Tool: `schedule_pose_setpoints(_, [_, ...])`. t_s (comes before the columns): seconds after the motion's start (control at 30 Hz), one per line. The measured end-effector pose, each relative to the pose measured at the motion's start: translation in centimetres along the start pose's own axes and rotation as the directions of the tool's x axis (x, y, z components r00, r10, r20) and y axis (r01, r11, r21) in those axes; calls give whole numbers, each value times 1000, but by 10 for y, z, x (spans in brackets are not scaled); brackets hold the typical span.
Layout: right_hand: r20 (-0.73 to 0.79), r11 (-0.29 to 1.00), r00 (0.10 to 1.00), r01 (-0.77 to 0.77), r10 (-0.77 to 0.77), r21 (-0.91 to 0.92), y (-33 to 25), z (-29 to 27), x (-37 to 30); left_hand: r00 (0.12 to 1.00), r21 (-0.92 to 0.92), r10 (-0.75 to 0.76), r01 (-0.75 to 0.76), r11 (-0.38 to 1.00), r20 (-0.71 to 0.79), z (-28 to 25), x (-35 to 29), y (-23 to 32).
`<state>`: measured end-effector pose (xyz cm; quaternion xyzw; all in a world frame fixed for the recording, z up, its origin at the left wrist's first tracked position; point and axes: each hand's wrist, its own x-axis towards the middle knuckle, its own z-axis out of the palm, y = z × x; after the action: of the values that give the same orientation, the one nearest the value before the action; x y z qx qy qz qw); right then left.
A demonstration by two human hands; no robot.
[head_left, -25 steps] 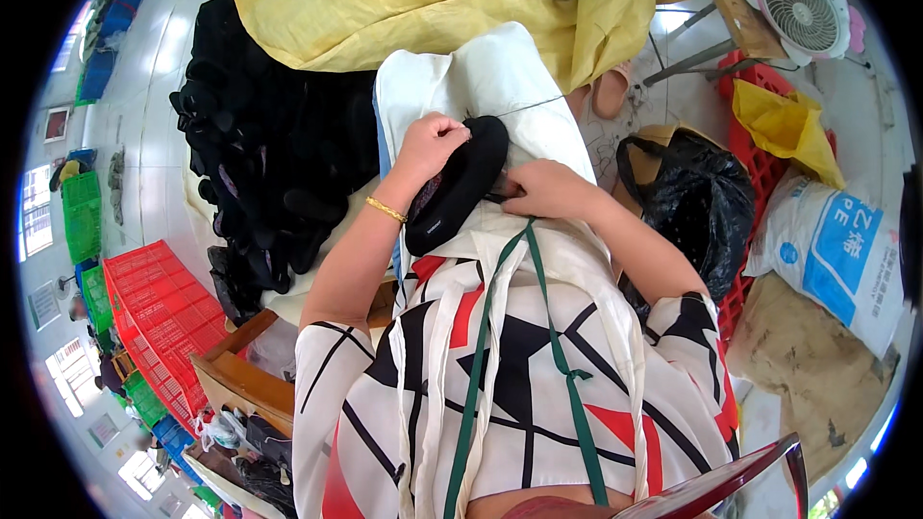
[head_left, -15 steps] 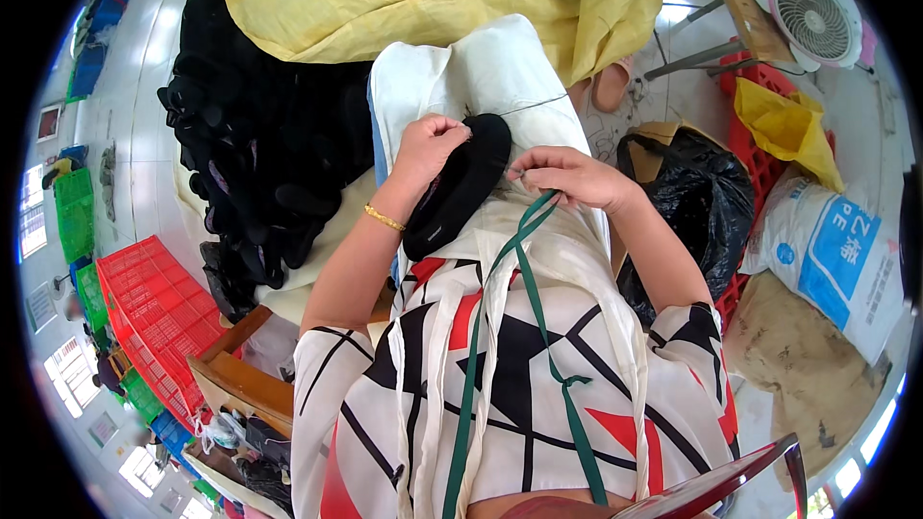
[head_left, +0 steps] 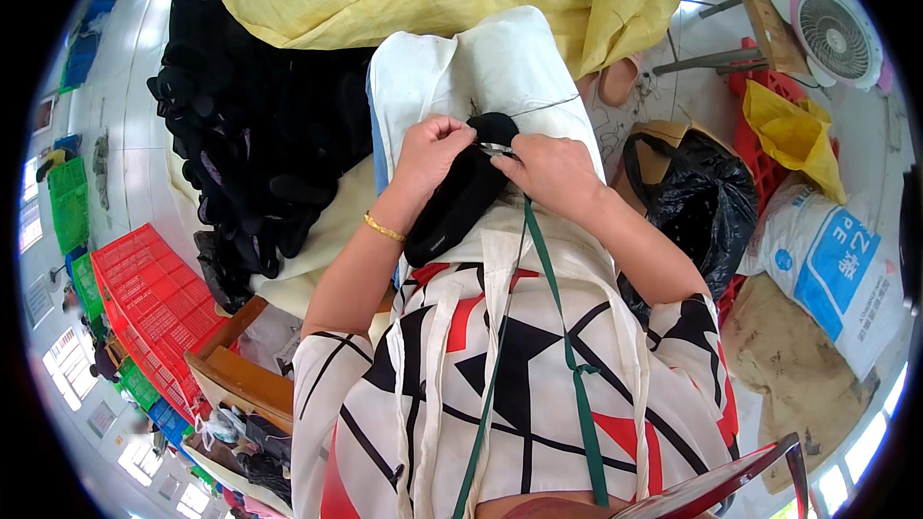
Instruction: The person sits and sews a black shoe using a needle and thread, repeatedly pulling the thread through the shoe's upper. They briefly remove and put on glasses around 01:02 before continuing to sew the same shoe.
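Note:
A black shoe-shaped fabric piece [head_left: 452,207] lies tilted across my lap on a white apron [head_left: 519,58]. At its left edge, my left hand [head_left: 435,152] has thumb and forefinger pinched together; whatever is between them is too small to make out. My right hand [head_left: 556,173] is closed around small metal thread snips [head_left: 495,148], whose silver blades reach over the black piece toward my left fingertips. A green cord [head_left: 538,250] runs from below my right hand down my front.
A large heap of black pieces [head_left: 250,115] lies to the left, with yellow sheeting [head_left: 404,0] beyond my knees. Red crates [head_left: 159,312] stand at left. On the right are a black plastic bag [head_left: 697,202], a white sack [head_left: 817,264] and a fan [head_left: 835,29].
My right hand has moved left and turned over the black piece, bringing the snips' blades up beside my left fingers. The green cord now hangs straighter. My left hand has barely moved.

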<state>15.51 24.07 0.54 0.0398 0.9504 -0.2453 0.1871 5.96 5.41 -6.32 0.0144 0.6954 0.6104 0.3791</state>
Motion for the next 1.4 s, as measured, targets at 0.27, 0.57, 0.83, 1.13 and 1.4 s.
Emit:
schedule_pose_setpoints(0.27, [-38, 1000, 999, -6, 6, -2, 0, 5, 6, 1000, -37, -5, 5, 999, 4, 0, -1, 1])
schedule_pose_setpoints(0.57, [-81, 1000, 996, 29, -30, -12, 2, 12, 11, 1000, -30, 11, -11, 999, 8, 0, 0, 0])
schedule_pose_setpoints(0.83, [-60, 956, 992, 127, -116, 264, 2, 3, -16, 918, 312, 395, -384, 869, 30, -7, -18, 18])
schedule_pose_setpoints(1.13, [69, -440, 963, 54, 260, 897, 50, 7, -6, 946, 592, 253, -324, 738, 202, 2, -62, 34])
schedule_pose_setpoints(1.4, [-222, -541, 869, 455, 442, 708, 139, -39, -37, 951, 587, 237, -309, 749, 198, 6, -60, 31])
